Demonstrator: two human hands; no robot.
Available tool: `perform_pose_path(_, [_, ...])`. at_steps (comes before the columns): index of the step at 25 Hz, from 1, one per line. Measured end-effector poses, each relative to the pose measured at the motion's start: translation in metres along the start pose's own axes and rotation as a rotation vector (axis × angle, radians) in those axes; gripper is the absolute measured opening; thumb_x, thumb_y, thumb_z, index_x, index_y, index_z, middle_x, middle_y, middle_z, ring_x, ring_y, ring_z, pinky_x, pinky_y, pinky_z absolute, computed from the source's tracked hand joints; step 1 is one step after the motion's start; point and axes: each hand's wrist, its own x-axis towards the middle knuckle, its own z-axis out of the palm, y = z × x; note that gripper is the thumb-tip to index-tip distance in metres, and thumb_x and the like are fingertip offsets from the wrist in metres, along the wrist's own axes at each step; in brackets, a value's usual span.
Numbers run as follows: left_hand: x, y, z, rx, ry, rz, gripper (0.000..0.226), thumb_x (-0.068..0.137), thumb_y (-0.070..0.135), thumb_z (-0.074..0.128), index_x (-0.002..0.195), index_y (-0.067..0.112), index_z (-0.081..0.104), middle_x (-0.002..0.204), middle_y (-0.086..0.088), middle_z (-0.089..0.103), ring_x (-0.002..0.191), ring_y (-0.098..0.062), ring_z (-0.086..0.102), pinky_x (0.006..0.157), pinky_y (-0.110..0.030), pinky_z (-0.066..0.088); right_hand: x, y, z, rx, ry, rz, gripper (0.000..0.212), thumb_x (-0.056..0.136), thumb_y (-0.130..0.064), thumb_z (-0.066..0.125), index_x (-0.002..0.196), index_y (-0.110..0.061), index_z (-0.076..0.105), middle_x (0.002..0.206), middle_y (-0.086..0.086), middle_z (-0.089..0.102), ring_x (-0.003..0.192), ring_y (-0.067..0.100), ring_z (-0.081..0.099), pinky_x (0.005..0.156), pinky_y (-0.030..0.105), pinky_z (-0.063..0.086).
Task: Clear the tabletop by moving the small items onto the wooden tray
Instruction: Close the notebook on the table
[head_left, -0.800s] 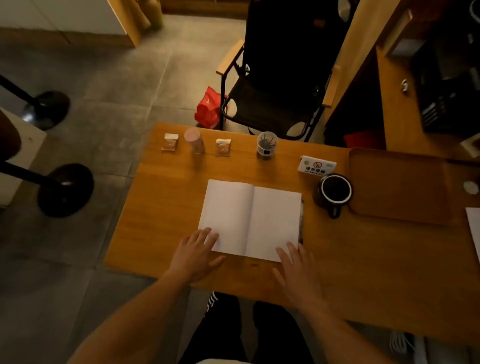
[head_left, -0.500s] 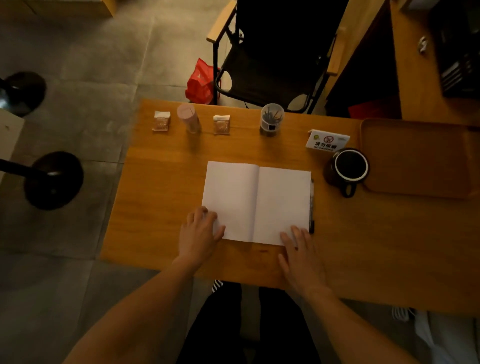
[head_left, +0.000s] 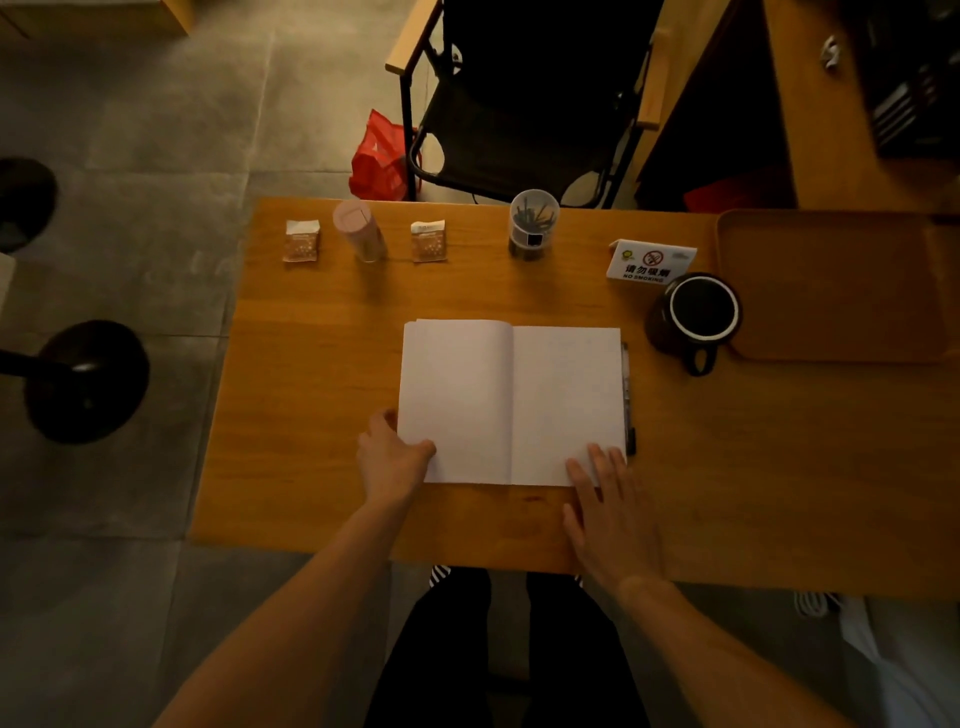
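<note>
An open notebook (head_left: 511, 402) with blank white pages lies flat mid-worktop (head_left: 311, 389), a black pen (head_left: 627, 400) tight along its right edge. The left hand (head_left: 392, 460) pinches the near left corner, thumb on the page and fingers curled at the edge. The right hand (head_left: 610, 519) lies flat with straight fingers, tips on the near right corner. The tray (head_left: 831, 291) sits far right, bare wood, with a black mug (head_left: 696, 317) just beside it.

The counter (head_left: 311, 389) carried an open notebook (head_left: 511, 402), pen (head_left: 627, 400), mug (head_left: 696, 317), wooden tray (head_left: 831, 286), sign (head_left: 649, 262), two packets (head_left: 301, 240) (head_left: 428, 240), pink tumbler (head_left: 359, 231), clear cup (head_left: 532, 223).
</note>
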Motion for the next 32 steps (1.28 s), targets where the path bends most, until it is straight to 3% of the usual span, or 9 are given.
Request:
perform_pose_path(3, [0.004,-0.002,-0.002,-0.066,-0.024,-0.013,0.049,0.084,0.018,0.073,0.127,0.012,0.048,0.127,-0.011,0.059,0.109,-0.030,0.059,0.081,-0.039,0.052,-0.001,-0.001,-0.003,0.006,0.001,-0.004,0.061,0.092,-0.041,0.056,0.147,-0.021,0.040,0.157,0.013,0.031,0.146,0.033,0.024,0.116,0.045,0.020])
perform_pose_path(10, [0.006,0.001,-0.012,-0.070,-0.084,-0.011,0.041,0.087,0.020,0.070,0.122,0.013,0.049,0.122,-0.010,0.059,0.095,-0.021,0.054,0.074,-0.035,0.047,0.003,0.002,-0.012,0.047,-0.074,-0.005,0.056,0.098,-0.043,0.042,0.150,-0.026,0.032,0.161,0.007,0.021,0.149,0.029,0.015,0.119,0.043,0.020])
perform_pose_path(14, [-0.012,0.012,-0.026,-0.121,-0.144,0.097,0.033,0.089,0.014,0.065,0.116,0.018,0.045,0.119,-0.007,0.057,0.097,-0.021,0.056,0.075,-0.034,0.050,0.000,0.001,-0.013,0.050,-0.015,-0.022,0.056,0.092,-0.038,0.057,0.144,-0.022,0.045,0.155,0.011,0.036,0.143,0.033,0.032,0.111,0.046,0.038])
perform_pose_path(17, [-0.037,0.023,-0.041,-0.138,-0.182,0.256,0.031,0.089,0.011,0.063,0.111,0.022,0.044,0.110,-0.001,0.057,0.092,-0.018,0.060,0.063,-0.024,0.050,-0.006,-0.004,-0.009,0.039,0.036,-0.039,0.061,0.082,-0.040,0.072,0.138,-0.023,0.054,0.147,0.011,0.048,0.135,0.032,0.046,0.100,0.044,0.048])
perform_pose_path(21, [-0.073,0.050,-0.040,-0.041,-0.355,0.440,0.030,0.086,0.014,0.065,0.101,0.031,0.046,0.104,0.009,0.058,0.081,-0.011,0.064,0.054,-0.023,0.054,-0.016,-0.012,0.001,0.032,0.058,-0.119,0.069,0.078,-0.044,0.073,0.141,-0.025,0.050,0.149,0.010,0.046,0.137,0.031,0.043,0.100,0.042,0.046])
perform_pose_path(25, [-0.097,0.075,0.009,0.228,-0.492,0.473,0.037,0.083,0.025,0.070,0.104,0.033,0.040,0.100,0.010,0.054,0.078,-0.013,0.065,0.060,-0.026,0.059,-0.019,-0.002,0.008,0.000,0.049,-0.166,0.076,0.085,-0.048,0.059,0.151,-0.024,0.029,0.158,0.008,0.031,0.145,0.032,0.026,0.104,0.044,0.040])
perform_pose_path(27, [-0.102,0.085,0.040,0.304,-0.486,0.467,0.037,0.083,0.031,0.069,0.102,0.031,0.037,0.096,0.006,0.055,0.073,-0.014,0.065,0.061,-0.031,0.060,-0.023,0.007,0.009,-0.052,0.046,-0.209,0.062,0.097,-0.048,0.033,0.152,-0.022,0.024,0.160,0.008,0.027,0.145,0.033,0.026,0.109,0.045,0.036])
perform_pose_path(29, [-0.103,0.092,0.065,0.392,-0.468,0.497,0.035,0.085,0.037,0.065,0.102,0.028,0.036,0.094,0.004,0.054,0.072,-0.017,0.062,0.063,-0.035,0.059,-0.029,0.014,0.008,-0.055,0.033,-0.214,0.059,0.101,-0.043,0.008,0.147,-0.019,0.038,0.155,0.010,0.036,0.142,0.033,0.033,0.116,0.044,0.031])
perform_pose_path(32, [-0.099,0.095,0.096,0.544,-0.461,0.547,0.039,0.087,0.041,0.060,0.110,0.022,0.035,0.092,0.001,0.056,0.073,-0.022,0.061,0.064,-0.039,0.058,-0.037,0.016,0.006,-0.042,0.040,-0.214,0.058,0.102,-0.041,0.012,0.140,-0.021,0.050,0.147,0.009,0.048,0.133,0.030,0.048,0.115,0.042,0.018])
